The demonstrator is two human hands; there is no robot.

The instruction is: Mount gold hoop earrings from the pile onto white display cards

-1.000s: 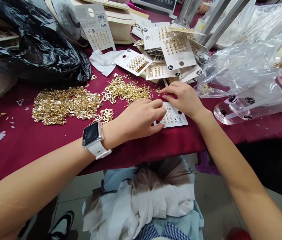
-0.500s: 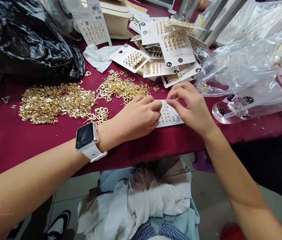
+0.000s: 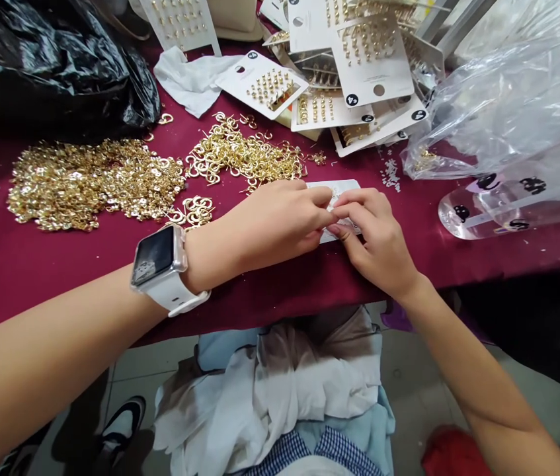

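A white earring card (image 3: 346, 188) lies at the table's front edge, mostly covered by my hands. My left hand (image 3: 289, 215), with a watch (image 3: 155, 254) on its wrist, is over the card's left side, fingers bent and pinched together. From the right, my right hand (image 3: 371, 231) meets it at the fingertips, also closed in a pinch. Whatever sits between the fingertips is too small or hidden to name. Just beyond the left hand spreads a heap of gold hoop earrings (image 3: 244, 153). A smaller cluster of hoops (image 3: 195, 211) lies near the watch.
Gold earring backs (image 3: 96, 182) form a wide heap at left, before a black plastic bag (image 3: 56, 73). Filled earring cards (image 3: 373, 59) are stacked at the back. Small clear pieces (image 3: 389, 172) and a clear plastic bag (image 3: 502, 112) lie on the right.
My right hand has come down and left, so its fingertips now meet those of my left hand over the card. The view has shifted slightly downward and closer.
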